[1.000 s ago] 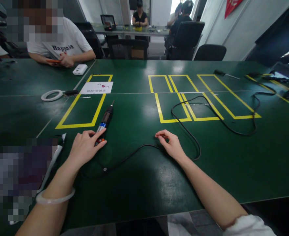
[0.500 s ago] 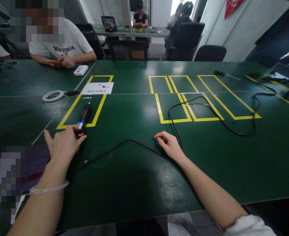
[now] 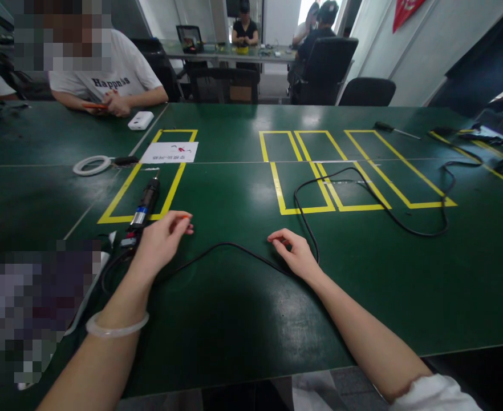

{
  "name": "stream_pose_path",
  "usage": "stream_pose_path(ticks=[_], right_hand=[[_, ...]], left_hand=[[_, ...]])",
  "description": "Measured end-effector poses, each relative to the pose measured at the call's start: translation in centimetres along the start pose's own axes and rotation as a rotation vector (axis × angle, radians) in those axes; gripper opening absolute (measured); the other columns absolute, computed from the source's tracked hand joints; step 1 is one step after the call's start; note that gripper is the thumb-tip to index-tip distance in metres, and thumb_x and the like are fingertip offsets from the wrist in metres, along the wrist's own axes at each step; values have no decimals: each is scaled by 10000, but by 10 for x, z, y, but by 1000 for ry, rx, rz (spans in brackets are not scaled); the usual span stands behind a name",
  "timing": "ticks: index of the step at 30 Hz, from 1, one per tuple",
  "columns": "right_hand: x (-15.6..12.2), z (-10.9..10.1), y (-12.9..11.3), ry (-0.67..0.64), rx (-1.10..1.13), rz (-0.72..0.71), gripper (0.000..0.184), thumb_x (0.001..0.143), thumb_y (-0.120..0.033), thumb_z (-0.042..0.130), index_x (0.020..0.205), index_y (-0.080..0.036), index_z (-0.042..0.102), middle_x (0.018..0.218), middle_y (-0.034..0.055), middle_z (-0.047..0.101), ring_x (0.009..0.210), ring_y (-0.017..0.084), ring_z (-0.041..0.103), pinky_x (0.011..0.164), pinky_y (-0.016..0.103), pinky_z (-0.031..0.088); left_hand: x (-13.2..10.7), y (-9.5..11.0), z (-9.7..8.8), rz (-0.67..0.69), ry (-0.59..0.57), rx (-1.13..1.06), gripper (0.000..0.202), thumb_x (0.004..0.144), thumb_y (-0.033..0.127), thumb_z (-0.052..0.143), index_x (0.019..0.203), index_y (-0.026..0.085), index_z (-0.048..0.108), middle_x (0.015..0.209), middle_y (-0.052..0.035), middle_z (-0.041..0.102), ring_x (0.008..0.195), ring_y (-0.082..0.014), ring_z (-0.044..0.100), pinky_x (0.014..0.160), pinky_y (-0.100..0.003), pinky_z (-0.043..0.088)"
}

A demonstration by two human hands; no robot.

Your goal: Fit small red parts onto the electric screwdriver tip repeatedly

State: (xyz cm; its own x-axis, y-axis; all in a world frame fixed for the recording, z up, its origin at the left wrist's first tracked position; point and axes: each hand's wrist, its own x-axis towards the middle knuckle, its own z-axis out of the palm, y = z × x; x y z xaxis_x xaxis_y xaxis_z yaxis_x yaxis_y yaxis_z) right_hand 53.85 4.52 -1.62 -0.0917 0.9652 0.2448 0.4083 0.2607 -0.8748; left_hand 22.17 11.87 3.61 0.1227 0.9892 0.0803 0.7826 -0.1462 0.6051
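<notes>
My left hand (image 3: 162,242) is raised over the table with thumb and fingers pinched. A small orange piece (image 3: 186,217) shows at its fingertips; its kind is too small to make out. Just left of that hand lies an electric screwdriver (image 3: 145,200), dark with a silver and blue band, its bit pointing away from me. The hand and wrist cover part of its rear end. My right hand (image 3: 293,252) rests on the green table (image 3: 234,302), fingers loosely curled and nothing visible in them. Beside it runs a black cable (image 3: 234,244), which passes behind my right wrist.
Yellow tape outlines (image 3: 307,210) mark the tabletop. A paper label (image 3: 170,152) lies across the left one. Beyond are a white cable coil (image 3: 92,165), a white box (image 3: 141,120) and a screwdriver (image 3: 394,130). A person (image 3: 106,74) sits opposite. A blurred-out item (image 3: 41,308) lies at left.
My left hand has moved right, off the screwdriver's rear end, with the orange piece now at its fingertips. More of the tool's rear and its cable shows. My right hand has stayed put.
</notes>
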Motion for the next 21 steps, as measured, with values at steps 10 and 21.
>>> stream_pose_path(ticks=[10,21], right_hand=[[-5,9,-5,-143,159,-42,295,859,-250,642,1147,-221,585,991,41,678,815,149,631,687,273,514],[0,10,-3,-118,410,214,278,809,-426,704,903,-178,619,763,8,653,661,126,613,570,240,493]], left_hand=[[-24,70,95,101,-489,-739,308,848,422,614,973,144,575,854,-41,658,721,-114,601,693,-265,506],[-35,74,93,293,-409,-511,266,915,319,513,1138,184,561,965,-50,651,862,-142,633,756,-272,503]])
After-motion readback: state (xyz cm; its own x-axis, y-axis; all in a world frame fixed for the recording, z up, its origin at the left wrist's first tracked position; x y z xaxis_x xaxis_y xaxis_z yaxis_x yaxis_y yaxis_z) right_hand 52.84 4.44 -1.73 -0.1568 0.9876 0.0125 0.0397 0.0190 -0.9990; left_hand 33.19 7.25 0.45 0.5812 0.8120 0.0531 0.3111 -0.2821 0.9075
